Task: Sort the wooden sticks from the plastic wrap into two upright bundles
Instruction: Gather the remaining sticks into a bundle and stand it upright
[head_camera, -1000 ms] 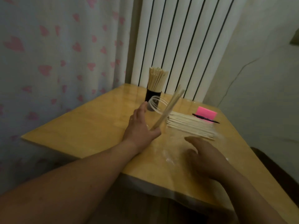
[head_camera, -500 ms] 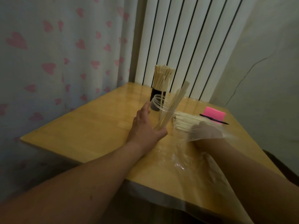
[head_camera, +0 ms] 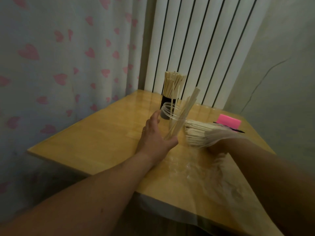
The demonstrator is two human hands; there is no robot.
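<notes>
The table (head_camera: 95,147) sits jammed into a corner; a curtain (head_camera: 59,57) with pink hearts hangs along its left edge, a white ribbed radiator (head_camera: 192,40) closes the far edge, and a plain wall (head_camera: 281,65) runs down the right; only the near edge lies open, and the broad left half of the tabletop is bare wood.

The left hand (head_camera: 156,139) has its fingers curled round the base of a clear cup (head_camera: 172,114), which leans to the right with a few sticks (head_camera: 185,109) slanting out of its mouth; just behind it, close to the radiator, a dark cup (head_camera: 167,102) stands packed with an upright bundle of sticks (head_camera: 173,86).

To the right the main pile of sticks (head_camera: 196,132) lies flat on the table, just beside the clear cup; the right hand (head_camera: 219,142) is in among the plastic wrap (head_camera: 213,171) at the pile's near end, veiled and blurred, so I cannot tell how its fingers are set; the wrap trails loose toward the near edge; beyond the pile, a pink block (head_camera: 229,120) and a black pen (head_camera: 238,131) rest near the right edge.
</notes>
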